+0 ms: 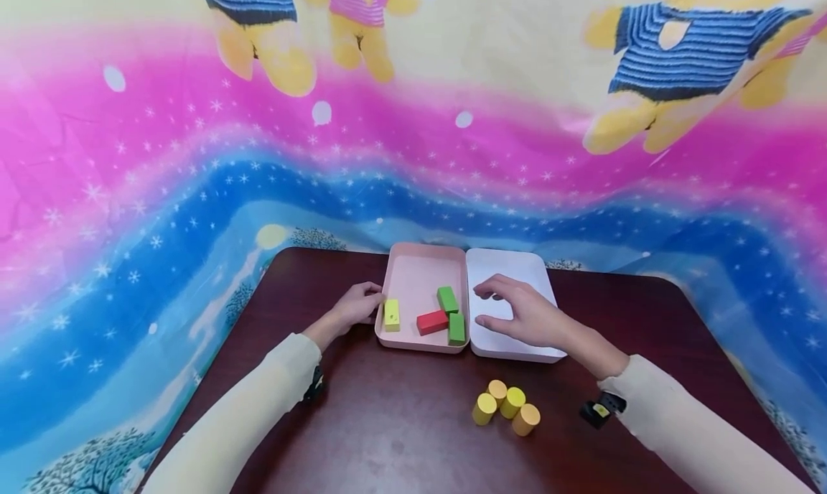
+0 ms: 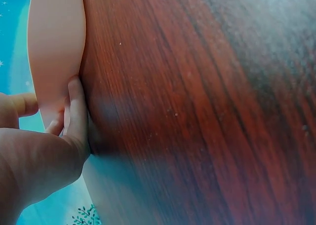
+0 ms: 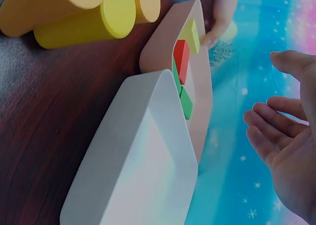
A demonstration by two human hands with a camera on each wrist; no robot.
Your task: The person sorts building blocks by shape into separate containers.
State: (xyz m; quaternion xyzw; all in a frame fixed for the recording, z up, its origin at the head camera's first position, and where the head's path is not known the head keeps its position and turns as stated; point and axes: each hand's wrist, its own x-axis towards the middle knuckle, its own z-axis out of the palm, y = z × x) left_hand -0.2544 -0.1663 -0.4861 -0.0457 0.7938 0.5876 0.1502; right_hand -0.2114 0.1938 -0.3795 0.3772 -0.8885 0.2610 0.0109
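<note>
At the pink tray's left side, my left hand (image 1: 359, 305) holds its edge. In the left wrist view, its fingers (image 2: 75, 106) lie against the outer wall of the pink tray (image 2: 57, 42), with the thumb up by the rim. The tray (image 1: 423, 261) contains a yellow block (image 1: 392, 315), a red block (image 1: 432, 323) and two green blocks, one (image 1: 447, 299) behind the other (image 1: 456, 329). Over the white tray (image 1: 510, 261) hovers my right hand (image 1: 533, 318), fingers and thumb spread apart, holding nothing. Nothing shows inside the white tray.
Several upright cylinders, yellow (image 1: 484, 409) and orange (image 1: 526, 420), stand close together on the dark wooden table (image 1: 388, 422), nearer me than the white tray. A patterned curtain (image 1: 400, 156) hangs behind the table and around its sides. The trays stand side by side near the back edge.
</note>
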